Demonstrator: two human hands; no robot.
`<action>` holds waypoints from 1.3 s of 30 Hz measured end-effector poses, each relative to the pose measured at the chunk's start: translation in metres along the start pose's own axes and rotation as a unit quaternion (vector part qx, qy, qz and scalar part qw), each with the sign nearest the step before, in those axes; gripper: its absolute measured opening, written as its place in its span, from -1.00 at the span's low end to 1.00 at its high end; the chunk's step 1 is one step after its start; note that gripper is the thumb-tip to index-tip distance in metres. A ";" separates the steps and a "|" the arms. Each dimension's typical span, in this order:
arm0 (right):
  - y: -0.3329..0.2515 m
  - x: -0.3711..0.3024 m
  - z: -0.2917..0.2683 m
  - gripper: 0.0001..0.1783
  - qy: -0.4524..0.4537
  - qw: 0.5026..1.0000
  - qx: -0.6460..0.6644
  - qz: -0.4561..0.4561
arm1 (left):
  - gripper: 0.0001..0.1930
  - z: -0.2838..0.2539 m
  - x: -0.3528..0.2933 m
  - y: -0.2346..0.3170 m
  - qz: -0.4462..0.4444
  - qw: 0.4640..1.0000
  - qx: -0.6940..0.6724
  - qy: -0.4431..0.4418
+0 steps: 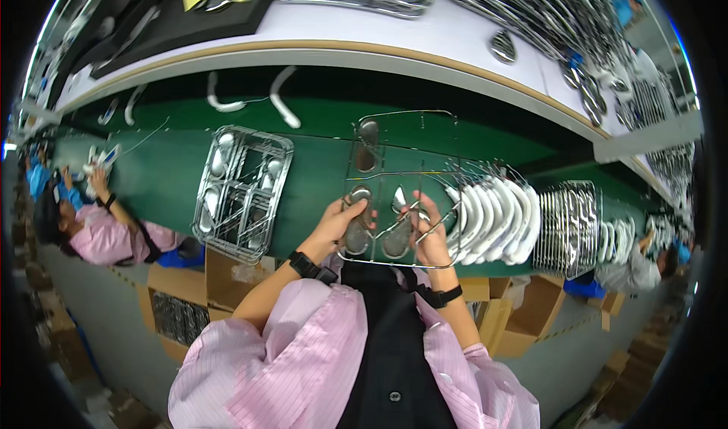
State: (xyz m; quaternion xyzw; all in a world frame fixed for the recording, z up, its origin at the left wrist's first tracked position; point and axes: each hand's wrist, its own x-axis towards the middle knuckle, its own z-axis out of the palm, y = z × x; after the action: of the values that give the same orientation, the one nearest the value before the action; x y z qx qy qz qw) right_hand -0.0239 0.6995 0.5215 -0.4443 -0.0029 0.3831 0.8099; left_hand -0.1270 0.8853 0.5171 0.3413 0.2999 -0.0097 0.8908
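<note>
A thin wire rack [402,172] lies over the green belt [318,179] in front of me, carrying several shiny oval metal pieces. My left hand [339,223] is closed around an oval metal piece [358,235] at the rack's near left corner. My right hand [429,239] grips the rack's near wires beside a second oval piece [396,241]. Another oval piece [368,133] hangs near the rack's far edge. Both wrists wear black bands.
A second wire rack [243,191] with oval pieces lies on the belt to the left. White curved parts [497,223] and stacked metal racks [570,228] stand to the right. A seated co-worker [102,235] works at far left. Cardboard boxes [227,281] sit below the belt.
</note>
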 end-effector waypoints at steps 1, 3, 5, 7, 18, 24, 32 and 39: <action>0.006 0.000 -0.015 -0.40 -0.030 0.999 -0.029 -0.023 | -0.80 0.000 -0.001 0.000 0.006 1.000 -0.008 0.006; 0.009 -0.011 -0.022 -0.37 -0.052 0.997 0.007 0.049 | -0.80 -0.008 0.002 0.002 0.024 0.999 -0.022 0.022; 0.006 -0.020 -0.013 -0.36 -0.086 0.990 0.020 0.106 | -0.79 -0.013 0.003 0.004 0.032 0.998 -0.045 0.021; 0.011 -0.018 -0.003 -0.42 -0.062 0.994 -0.021 0.088 | -0.79 -0.014 -0.001 0.009 0.030 0.999 -0.025 0.013; 0.041 0.071 -0.047 -0.76 -0.024 0.890 -0.446 0.095 | -0.80 -0.061 -0.022 0.043 0.062 0.997 0.030 0.021; 0.084 0.060 -0.107 -0.69 0.011 0.740 -0.673 0.018 | -0.74 -0.123 -0.073 0.092 0.083 0.975 0.161 0.128; 0.066 0.050 -0.081 -0.50 0.080 0.624 -0.774 -0.067 | -0.74 -0.252 -0.139 0.143 0.118 0.897 0.362 0.224; 0.055 0.033 -0.083 -0.52 0.072 0.661 -0.742 -0.088 | -0.78 -0.308 -0.137 0.156 0.077 0.849 0.454 0.259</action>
State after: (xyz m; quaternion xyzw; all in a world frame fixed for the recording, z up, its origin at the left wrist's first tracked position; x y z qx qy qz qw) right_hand -0.0062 0.6780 0.4204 -0.9215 -0.2671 0.1477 0.2401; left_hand -0.3675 1.1685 0.5041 0.7200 0.4542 0.0122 0.5246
